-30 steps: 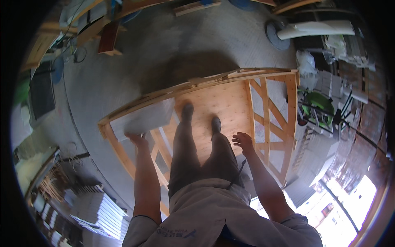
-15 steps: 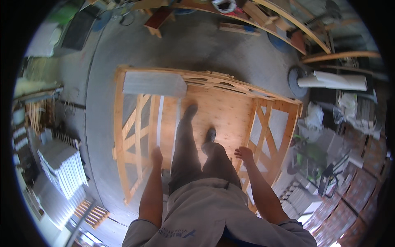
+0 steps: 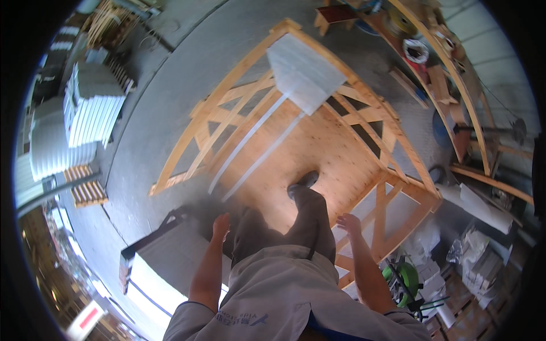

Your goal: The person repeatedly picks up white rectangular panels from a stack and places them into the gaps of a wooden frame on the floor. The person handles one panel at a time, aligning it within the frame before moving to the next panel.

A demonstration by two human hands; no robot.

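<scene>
I am standing in a wooden crate with lattice sides (image 3: pixel 378 227) and a plywood floor (image 3: pixel 347 165). In its far corner stands a pale grey block-like stack (image 3: pixel 307 71); two whitish strips (image 3: pixel 250 136) run from it over the floor. My left hand (image 3: pixel 221 226) hangs beside my left thigh, fingers loosely bent and holding nothing. My right hand (image 3: pixel 349 223) is at my right side above the crate's slatted side, fingers apart, with nothing in it.
Left of me, close by, is a large grey-topped stack (image 3: pixel 176 256) with a dark edge. Farther left are stacks of pale slabs (image 3: pixel 94 108) and a wooden pallet (image 3: pixel 85 186). A white roll (image 3: pixel 480 210) and a green-and-black machine (image 3: pixel 405 281) lie to the right.
My view has turned to the left, so the crate appears rotated, its far corner now at the top. The grey-topped stack has come into view at lower left. Both hands stay empty.
</scene>
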